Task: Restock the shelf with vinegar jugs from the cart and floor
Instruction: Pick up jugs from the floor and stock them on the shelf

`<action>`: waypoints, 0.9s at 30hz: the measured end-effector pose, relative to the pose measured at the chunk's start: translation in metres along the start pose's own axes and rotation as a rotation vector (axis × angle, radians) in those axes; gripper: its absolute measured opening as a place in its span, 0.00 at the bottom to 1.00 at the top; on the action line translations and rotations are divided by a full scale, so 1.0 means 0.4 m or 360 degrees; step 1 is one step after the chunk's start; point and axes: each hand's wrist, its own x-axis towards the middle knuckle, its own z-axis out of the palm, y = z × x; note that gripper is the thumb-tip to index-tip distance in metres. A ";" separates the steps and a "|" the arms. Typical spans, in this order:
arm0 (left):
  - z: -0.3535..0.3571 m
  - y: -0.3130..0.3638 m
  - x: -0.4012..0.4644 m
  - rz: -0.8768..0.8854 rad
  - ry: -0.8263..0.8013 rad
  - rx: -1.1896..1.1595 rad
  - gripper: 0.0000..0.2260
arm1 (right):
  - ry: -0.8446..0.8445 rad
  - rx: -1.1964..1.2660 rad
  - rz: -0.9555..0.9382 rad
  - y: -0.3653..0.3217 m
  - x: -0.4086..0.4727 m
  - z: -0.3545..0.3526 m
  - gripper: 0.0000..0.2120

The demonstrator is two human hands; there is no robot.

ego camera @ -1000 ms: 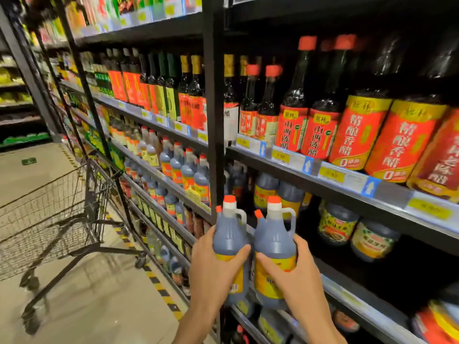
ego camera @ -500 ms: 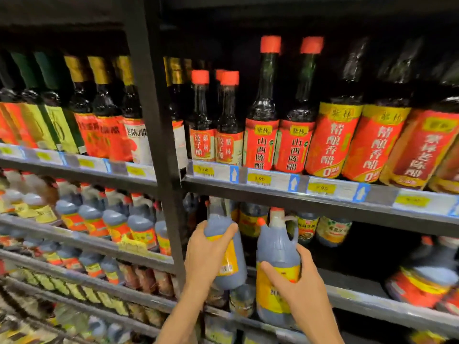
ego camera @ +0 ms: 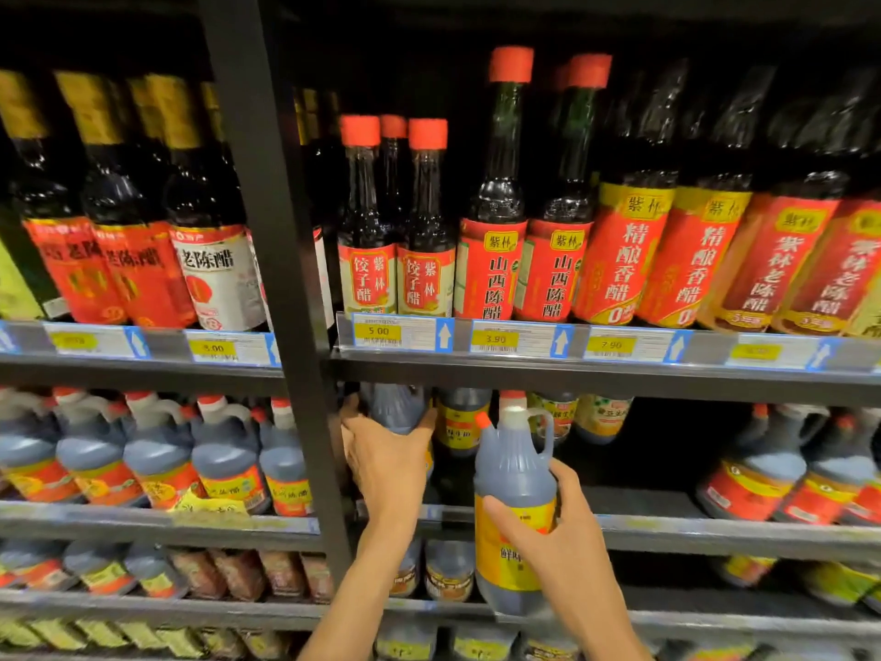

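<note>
The left hand (ego camera: 388, 462) grips a dark vinegar jug (ego camera: 398, 408) set inside the middle shelf (ego camera: 691, 524), its top hidden, while the right hand (ego camera: 562, 541) clasps a second jug (ego camera: 512, 474), yellow-labelled, orange-capped, with a loop handle, upright before the shelf edge.

Left hand (ego camera: 386, 462) and its jug (ego camera: 398, 407) now deeper under the shelf edge (ego camera: 596, 374).

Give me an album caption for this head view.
Left hand pushes one vinegar jug onto the shelf; right hand holds another.
</note>
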 end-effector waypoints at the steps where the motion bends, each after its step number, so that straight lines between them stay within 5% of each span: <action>1: 0.004 -0.012 -0.005 0.0005 -0.0001 0.0053 0.41 | 0.0003 -0.0006 -0.0004 -0.003 0.005 0.005 0.37; 6: 0.029 -0.084 -0.030 0.0030 -0.0204 0.0394 0.47 | 0.0028 0.0004 -0.0068 -0.026 0.044 0.024 0.31; 10: 0.013 -0.105 -0.014 0.0085 -0.0323 0.0275 0.49 | 0.0049 0.0012 -0.0084 -0.045 0.092 0.033 0.23; 18: -0.034 -0.194 -0.032 0.0156 -0.0590 0.0359 0.46 | 0.0136 -0.0189 -0.0021 -0.050 0.176 0.082 0.29; 21: -0.036 -0.187 -0.035 0.0146 -0.0612 0.0343 0.46 | 0.0166 -0.0280 -0.0021 -0.001 0.195 0.113 0.39; 27: -0.038 -0.193 -0.031 0.0129 -0.0610 0.0296 0.44 | 0.0067 0.0016 -0.0242 0.058 0.183 0.164 0.47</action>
